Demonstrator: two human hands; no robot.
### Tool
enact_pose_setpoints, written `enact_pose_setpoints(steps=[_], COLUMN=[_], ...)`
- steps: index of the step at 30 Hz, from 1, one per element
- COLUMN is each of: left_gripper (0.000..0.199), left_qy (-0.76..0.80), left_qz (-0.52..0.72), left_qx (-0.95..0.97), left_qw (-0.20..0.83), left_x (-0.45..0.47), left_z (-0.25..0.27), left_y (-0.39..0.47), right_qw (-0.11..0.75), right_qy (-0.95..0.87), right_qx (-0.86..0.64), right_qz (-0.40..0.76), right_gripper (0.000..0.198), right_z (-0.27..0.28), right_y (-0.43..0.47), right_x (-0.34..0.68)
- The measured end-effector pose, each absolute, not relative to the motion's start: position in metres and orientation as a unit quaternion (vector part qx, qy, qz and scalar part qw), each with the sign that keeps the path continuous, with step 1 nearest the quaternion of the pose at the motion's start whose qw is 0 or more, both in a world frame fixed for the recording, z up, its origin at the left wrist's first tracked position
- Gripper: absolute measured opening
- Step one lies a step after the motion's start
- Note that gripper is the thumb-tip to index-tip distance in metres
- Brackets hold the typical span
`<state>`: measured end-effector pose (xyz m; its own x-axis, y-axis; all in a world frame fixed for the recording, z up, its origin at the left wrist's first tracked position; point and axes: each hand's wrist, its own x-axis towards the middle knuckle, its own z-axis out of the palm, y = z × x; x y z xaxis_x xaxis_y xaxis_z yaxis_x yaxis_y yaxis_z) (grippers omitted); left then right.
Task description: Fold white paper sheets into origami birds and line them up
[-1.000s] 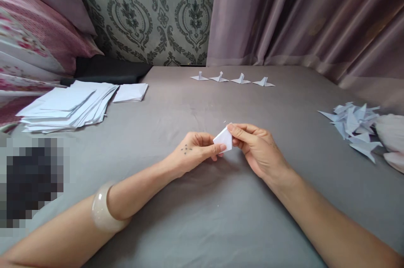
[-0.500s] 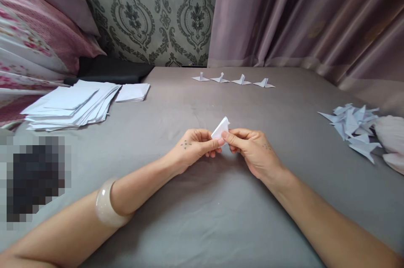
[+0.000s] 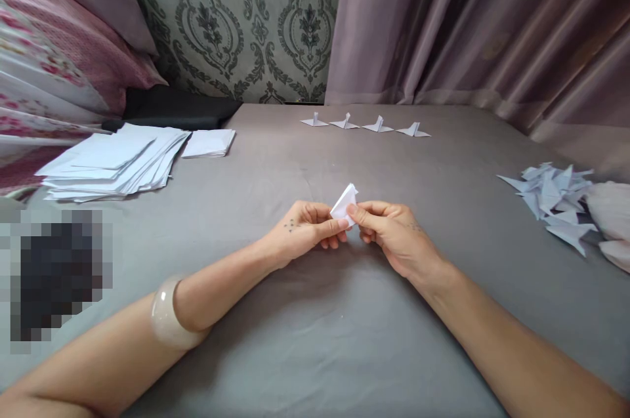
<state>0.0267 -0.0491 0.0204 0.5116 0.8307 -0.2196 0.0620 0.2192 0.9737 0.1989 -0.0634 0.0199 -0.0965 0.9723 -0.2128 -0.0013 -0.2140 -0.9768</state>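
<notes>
A small piece of folded white paper (image 3: 343, 205) is held up between my two hands, above the middle of the grey cloth surface. My left hand (image 3: 311, 229) pinches its lower left side, thumb in front and fingers behind. From the other side, my right hand (image 3: 386, 226) grips the right edge between thumb and index finger. Both thumbs lie close together on the paper's front. Parts of the paper's lower edge are covered by the fingers. A pale bangle (image 3: 172, 315) sits on my left forearm.
Several folded paper birds (image 3: 378, 124) stand in a row at the back. More lie heaped (image 3: 554, 191) at the right, beside pale fabric (image 3: 610, 221). At the left are a large stack of white paper (image 3: 113, 165) and a smaller stack (image 3: 209, 143). A blurred dark patch (image 3: 59, 273) is nearer.
Both hands keep hold of the folded paper in almost the same place. My left thumb and fingers have shifted slightly on it. The whole view has moved a little.
</notes>
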Motion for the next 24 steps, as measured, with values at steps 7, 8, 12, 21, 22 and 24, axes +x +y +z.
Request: enact_pose_setpoints(steps=[7, 8, 12, 21, 22, 24], left_gripper=[0.042, 0.043, 0.031, 0.018, 0.018, 0.016], left_qy=[0.401, 0.427, 0.473, 0.495, 0.504, 0.515], left_qz=[0.295, 0.31, 0.372, 0.384, 0.376, 0.35], left_qx=[0.558, 0.562, 0.57, 0.635, 0.65, 0.679], left_qw=[0.664, 0.637, 0.56, 0.452, 0.428, 0.39], left_x=[0.024, 0.024, 0.022, 0.014, 0.013, 0.013], left_z=[0.014, 0.012, 0.006, -0.001, -0.002, -0.003], left_y=[-0.046, -0.045, -0.038, -0.022, -0.02, -0.016], right_qw=[0.398, 0.394, 0.379, 0.351, 0.342, 0.331], right_qy=[-0.487, -0.498, -0.534, -0.645, -0.66, -0.675], right_qx=[-0.53, -0.543, -0.574, -0.59, -0.591, -0.594], right_qz=[0.568, 0.549, 0.491, 0.335, 0.313, 0.285], right_gripper=[0.034, 0.033, 0.027, 0.024, 0.022, 0.021], right_z=[0.02, 0.02, 0.017, -0.009, -0.009, -0.007], right_y=[-0.059, -0.059, -0.059, -0.042, -0.041, -0.041], right_x=[0.203, 0.202, 0.197, 0.19, 0.19, 0.19])
